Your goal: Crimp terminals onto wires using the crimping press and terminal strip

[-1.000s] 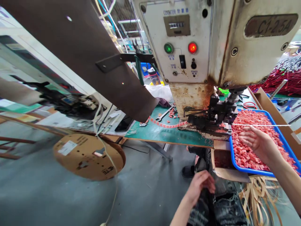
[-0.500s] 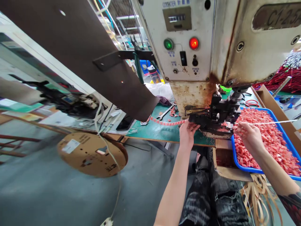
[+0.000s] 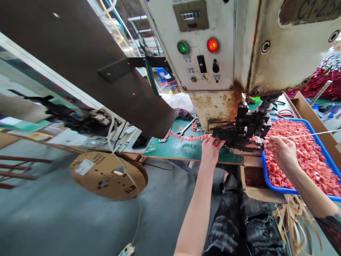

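Two bare hands meet at the black tooling (image 3: 241, 133) under the press (image 3: 239, 53). From the left, a strip of red terminals (image 3: 186, 137) runs across the green bench mat (image 3: 173, 149) into the tooling, its long axis nearly level and pointing toward the die. The left hand (image 3: 210, 149) reaches up from below, forearm steep, fingers extended with their tips on the strip just where it enters the tooling; whether they pinch it or only press on it cannot be told. The right hand (image 3: 281, 151) comes in from the right, knuckles up, its fingertips pressed together on a thin white wire (image 3: 306, 134) whose near end points into the tooling while the rest stretches away to the right, almost level. Beneath that hand sits a blue tray (image 3: 269, 185) heaped with loose red pieces (image 3: 306, 156). On the floor lies a cardboard reel (image 3: 106, 174).
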Action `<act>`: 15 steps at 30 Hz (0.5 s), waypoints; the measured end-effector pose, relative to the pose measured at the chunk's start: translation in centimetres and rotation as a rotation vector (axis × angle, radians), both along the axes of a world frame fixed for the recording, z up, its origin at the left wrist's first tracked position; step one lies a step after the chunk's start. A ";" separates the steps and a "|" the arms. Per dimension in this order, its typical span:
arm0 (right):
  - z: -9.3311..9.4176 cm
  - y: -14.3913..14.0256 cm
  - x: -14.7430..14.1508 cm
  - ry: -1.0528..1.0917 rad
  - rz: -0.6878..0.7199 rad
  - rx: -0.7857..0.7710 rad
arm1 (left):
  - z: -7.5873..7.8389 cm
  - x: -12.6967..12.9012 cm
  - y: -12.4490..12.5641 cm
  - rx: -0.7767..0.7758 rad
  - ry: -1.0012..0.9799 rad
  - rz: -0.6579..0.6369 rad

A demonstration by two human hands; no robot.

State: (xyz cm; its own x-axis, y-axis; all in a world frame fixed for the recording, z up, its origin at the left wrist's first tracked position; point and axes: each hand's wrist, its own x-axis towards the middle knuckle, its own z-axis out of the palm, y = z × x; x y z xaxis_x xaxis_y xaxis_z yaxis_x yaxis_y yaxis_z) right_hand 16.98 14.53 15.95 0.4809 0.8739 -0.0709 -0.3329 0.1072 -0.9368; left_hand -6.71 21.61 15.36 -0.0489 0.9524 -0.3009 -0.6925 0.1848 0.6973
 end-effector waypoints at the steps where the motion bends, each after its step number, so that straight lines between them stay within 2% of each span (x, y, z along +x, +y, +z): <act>1: 0.0 0.0 0.0 -0.004 -0.004 0.000 | 0.0 -0.1 0.0 -0.002 0.000 -0.011; 9: -0.1 -0.1 0.2 0.006 -0.030 0.027 | 0.4 0.0 -0.2 -0.027 -0.004 -0.026; 15: -0.1 -0.3 0.3 0.008 -0.033 0.057 | -0.1 -0.3 -0.3 -0.017 -0.009 -0.076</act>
